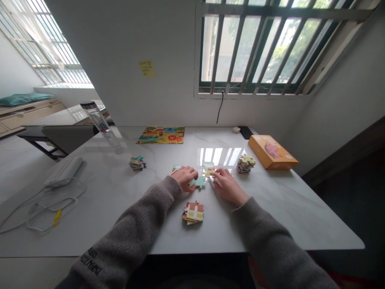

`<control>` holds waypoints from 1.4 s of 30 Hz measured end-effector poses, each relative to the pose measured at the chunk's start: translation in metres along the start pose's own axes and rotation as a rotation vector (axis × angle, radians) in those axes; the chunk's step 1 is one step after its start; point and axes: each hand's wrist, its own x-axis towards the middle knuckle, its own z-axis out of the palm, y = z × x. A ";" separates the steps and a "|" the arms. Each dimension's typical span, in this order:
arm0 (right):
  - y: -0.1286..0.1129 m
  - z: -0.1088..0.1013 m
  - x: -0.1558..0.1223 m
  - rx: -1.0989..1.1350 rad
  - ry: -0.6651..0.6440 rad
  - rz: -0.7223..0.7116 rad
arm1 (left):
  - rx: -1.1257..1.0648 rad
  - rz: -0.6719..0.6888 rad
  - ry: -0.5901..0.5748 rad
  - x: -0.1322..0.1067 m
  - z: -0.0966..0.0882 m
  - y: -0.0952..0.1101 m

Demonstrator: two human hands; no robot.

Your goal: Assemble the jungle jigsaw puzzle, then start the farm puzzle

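Bright room, barred window at upper right of the frame, yellow sticky note on the wall to its left, white marble-look table across the lower half. Two bare hands work at table centre, grey knit sleeves coming in from the bottom edge. Left hand curls down over a pale teal jigsaw piece, with part of a second piece showing past the knuckles. Left grip looks mostly closed and sits on top of the pieces; can't tell if it is actually pinching anything. Right hand is just beside it, grip loosely open, fingers reaching toward a yellow-green jigsaw piece; exact contact can't be told. These pieces lie flat and close together between the hands. Loose stacks of pieces: one just below the hands, one to their right, a smaller one further left. Colourful animal puzzle picture lies flat near the far table edge, orange box at right. Handling note: pieces this thin likely seat better with light fingertip pressure from above, neighbouring pieces steadied by the other hand, than by lifting them.
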 end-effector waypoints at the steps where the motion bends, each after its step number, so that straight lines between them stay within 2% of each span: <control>1: 0.000 0.002 0.002 -0.010 0.009 -0.006 | -0.012 -0.011 0.016 0.000 -0.003 -0.003; 4: 0.003 0.009 0.011 -0.053 0.002 -0.013 | -0.045 -0.029 0.055 0.001 -0.008 -0.010; 8: 0.014 0.017 0.028 -0.073 -0.036 0.015 | -0.056 -0.028 0.062 0.003 -0.007 -0.013; 13: 0.029 0.016 0.042 -0.034 -0.115 0.018 | -0.075 -0.046 0.082 0.005 -0.003 -0.011; 16: 0.033 0.011 0.038 -0.001 -0.142 -0.022 | -0.075 -0.047 0.077 0.005 -0.002 -0.008; 21: 0.037 0.000 0.012 0.052 -0.167 -0.078 | -0.112 -0.034 0.101 0.008 -0.002 -0.006; 25: 0.039 -0.007 -0.004 0.107 -0.180 -0.088 | -0.105 -0.036 0.107 0.018 0.002 -0.005; 31: 0.038 -0.013 -0.002 0.140 -0.215 -0.065 | -0.127 -0.050 -0.008 0.031 0.016 -0.004; 37: 0.036 -0.015 0.001 0.145 -0.238 -0.058 | -0.120 -0.008 0.011 0.024 0.020 -0.003; 42: 0.037 -0.015 0.002 0.150 -0.250 -0.036 | -0.072 -0.027 0.065 0.021 0.026 -0.003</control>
